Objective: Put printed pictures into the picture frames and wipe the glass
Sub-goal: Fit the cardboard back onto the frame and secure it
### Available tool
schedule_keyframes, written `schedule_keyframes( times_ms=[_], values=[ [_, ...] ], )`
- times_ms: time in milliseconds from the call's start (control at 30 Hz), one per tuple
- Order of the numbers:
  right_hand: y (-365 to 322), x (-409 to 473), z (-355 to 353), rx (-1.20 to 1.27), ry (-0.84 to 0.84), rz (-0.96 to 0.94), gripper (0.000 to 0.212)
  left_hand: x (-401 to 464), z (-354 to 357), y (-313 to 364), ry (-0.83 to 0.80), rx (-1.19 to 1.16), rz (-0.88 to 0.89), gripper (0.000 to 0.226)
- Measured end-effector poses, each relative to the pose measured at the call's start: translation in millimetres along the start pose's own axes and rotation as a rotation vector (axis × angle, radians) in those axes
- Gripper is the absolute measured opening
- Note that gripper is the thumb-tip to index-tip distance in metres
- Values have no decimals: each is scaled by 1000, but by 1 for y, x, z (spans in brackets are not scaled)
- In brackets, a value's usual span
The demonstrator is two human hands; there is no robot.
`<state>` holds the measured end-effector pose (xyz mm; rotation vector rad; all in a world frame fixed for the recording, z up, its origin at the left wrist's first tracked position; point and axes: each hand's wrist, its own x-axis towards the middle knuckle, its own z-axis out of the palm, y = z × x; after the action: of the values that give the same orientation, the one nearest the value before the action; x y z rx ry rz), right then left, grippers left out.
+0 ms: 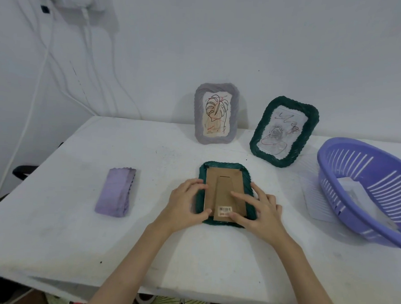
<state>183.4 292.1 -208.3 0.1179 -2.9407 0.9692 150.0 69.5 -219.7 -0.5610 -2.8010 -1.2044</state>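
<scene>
While both hands bear down on it, the dark green frame (pixel 225 192) lies face down at the centre of the white table (pixel 74 226), its brown cardboard backing (pixel 223 183) and folded stand uppermost; the left hand (pixel 185 203) sits on the frame's left edge with fingers loosely spread and the thumb on the lower corner of the backing, and the right hand (pixel 259 208) lies over the right edge, its forefinger stretched straight onto the stand, thumb beside the barcode sticker (pixel 225 209); neither seems to pinch anything, though the fingertips blur somewhat. Two filled frames stand against the wall in the upper middle, a grey frame (pixel 216 113) and another green frame (pixel 284 130); a folded purple cloth (pixel 116 191) waits at centre left; a purple plastic basket (pixel 365 183) with papers sits at right. Uneven pressure could seat the backing crooked or crease the print beneath; pressing hard might stress the glass; the frame may slide on the smooth top.
</scene>
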Motion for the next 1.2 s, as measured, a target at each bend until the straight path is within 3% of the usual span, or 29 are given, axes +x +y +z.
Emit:
schedule_keyframes(
  times_ms=[100, 267, 367, 567, 633, 833, 967, 1100, 1200],
  values=[
    [-1, 2, -8, 98, 15, 66, 72, 4, -7, 2, -46, 125, -227, 103],
    [-2, 5, -7, 142, 16, 77, 71, 13, -9, 7, -151, 94, -251, 99],
    [-4, 5, -8, 168, 32, 72, 72, 16, -9, 10, -110, -79, -233, 93],
    [-15, 13, -14, 289, -6, 58, 81, 22, -37, 29, -69, -680, -169, 89],
    [-21, 21, -18, 315, -29, 67, 75, 26, -48, 35, -72, -723, -137, 87],
    [-72, 64, -64, 395, 130, -105, 49, 36, -59, 60, -81, -712, -67, 77],
    [-94, 91, -86, 121, 105, -133, 36, 40, -52, 68, -120, -699, -44, 76],
    [-88, 92, -93, -109, 135, -86, 21, 44, -50, 70, -57, -827, -136, 65],
    [-80, 88, -99, 82, 89, -56, 14, 48, -46, 59, -44, -718, -259, 69]
  ],
)
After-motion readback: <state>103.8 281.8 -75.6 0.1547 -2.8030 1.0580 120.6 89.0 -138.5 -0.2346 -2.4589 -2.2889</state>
